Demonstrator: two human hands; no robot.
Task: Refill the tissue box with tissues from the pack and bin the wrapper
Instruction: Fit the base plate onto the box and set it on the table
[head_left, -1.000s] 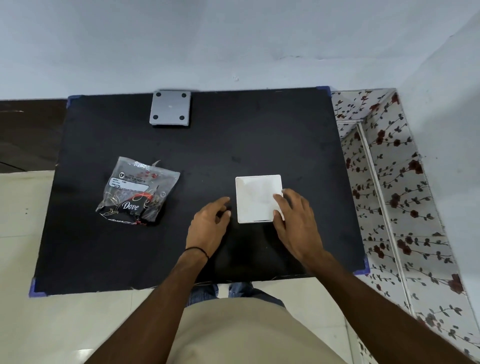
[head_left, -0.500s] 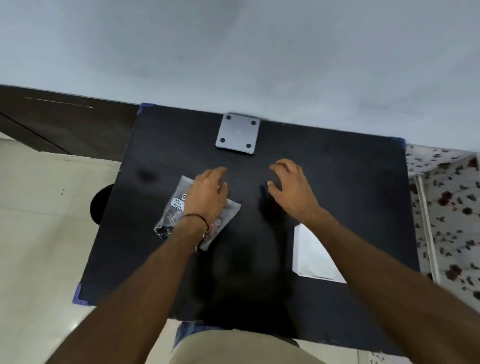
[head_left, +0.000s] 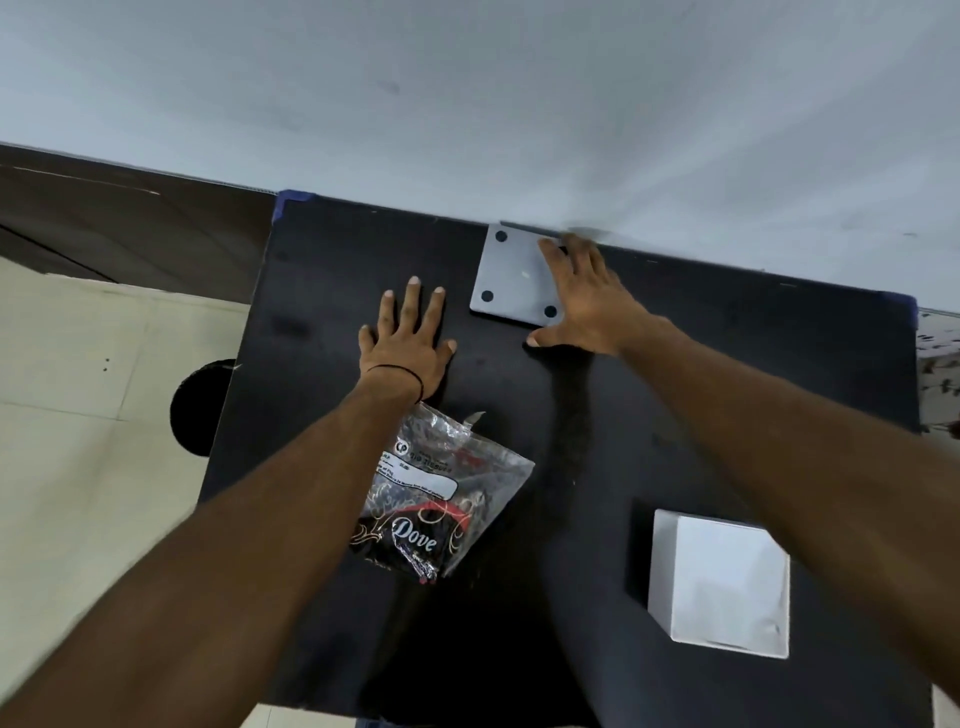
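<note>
Both arms stretch out across the black worktop (head_left: 727, 374), which stands against a pale wall. The right hand (head_left: 587, 306) rests over the right edge of a flat grey square plate with four dark round feet (head_left: 511, 275), at the far edge of the worktop; its fingers lie on the plate's far corner and its thumb on the worktop just below the near corner, a spread, open grip that has not yet closed on anything. That plate looks like one part of the tissue box, probably its base turned feet up, and the reach seems meant to draw it nearer. The left hand (head_left: 408, 338) lies flat and open on the bare worktop just left of the plate, holding nothing, perhaps to steady the reach. The clear crinkled plastic pack with a dark printed label (head_left: 441, 493) lies untouched near the middle, partly under the left forearm. A white open-topped square box (head_left: 719, 582) sits well apart at the near right, likely set aside to be filled
</note>
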